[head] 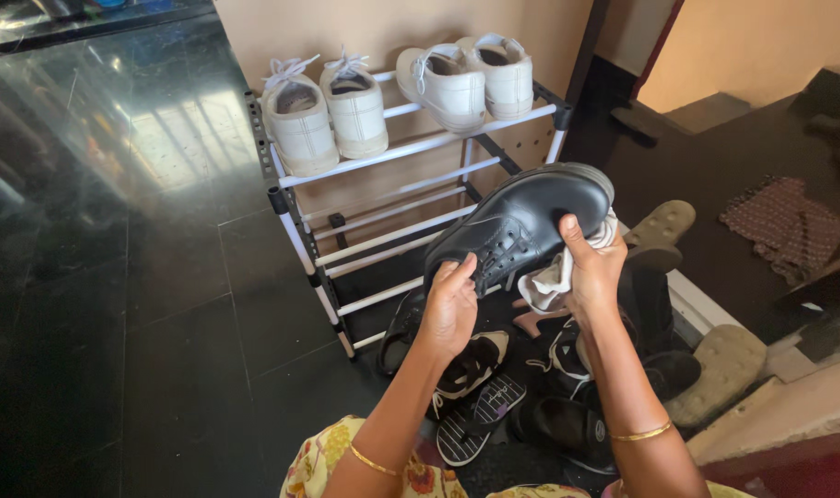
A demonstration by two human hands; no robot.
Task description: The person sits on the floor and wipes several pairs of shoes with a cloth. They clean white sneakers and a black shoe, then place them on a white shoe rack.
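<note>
A white-railed shoe rack (383, 198) is seen against the far wall with four white sneakers (300, 115) along its top tier, and a jumble of sandals and shoes (494, 387) is heaped on the dark floor (143, 304) right underneath, so there's not much free room low down. The black leather shoe (521, 221) is held up in front of the rack, heel end pinched by the left hand (449, 309). The right hand (593, 272) is closed on a pale cloth (554, 281) pressed to its side; probably best wiped in short strokes with the heel kept steady.
</note>
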